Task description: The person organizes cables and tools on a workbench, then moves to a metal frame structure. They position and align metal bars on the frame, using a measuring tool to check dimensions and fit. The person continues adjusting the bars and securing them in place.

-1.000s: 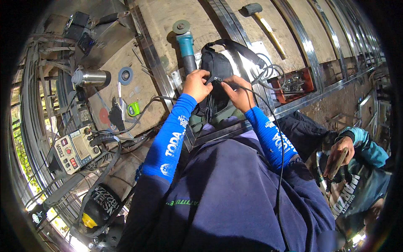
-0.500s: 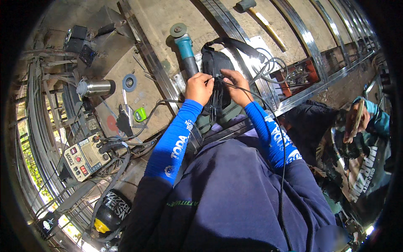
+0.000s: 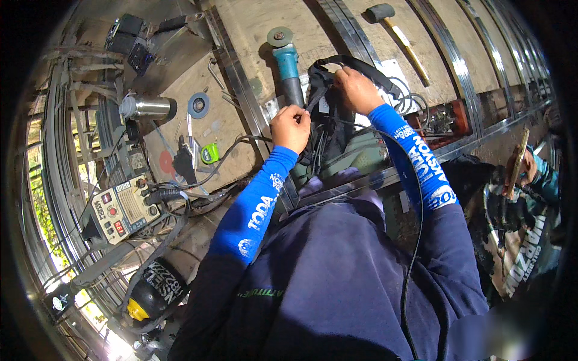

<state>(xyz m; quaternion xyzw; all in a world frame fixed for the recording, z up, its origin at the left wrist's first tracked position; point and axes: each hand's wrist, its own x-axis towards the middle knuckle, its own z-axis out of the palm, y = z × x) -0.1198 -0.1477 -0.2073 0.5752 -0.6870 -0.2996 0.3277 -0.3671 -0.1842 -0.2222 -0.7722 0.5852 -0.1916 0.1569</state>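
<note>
Left fingers [image 3: 303, 117] seem to be pinching the black bag [image 3: 327, 114] between both hands, right fingers [image 3: 342, 78] curled at its far side, can't tell if gripping, and tbh it looks opened, not closed up yet.

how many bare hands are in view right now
3: the left hand at the left edge of the black bag, the right hand over its right side, and a co-worker's hand near the picture's right rim. Others may be hidden.
</note>
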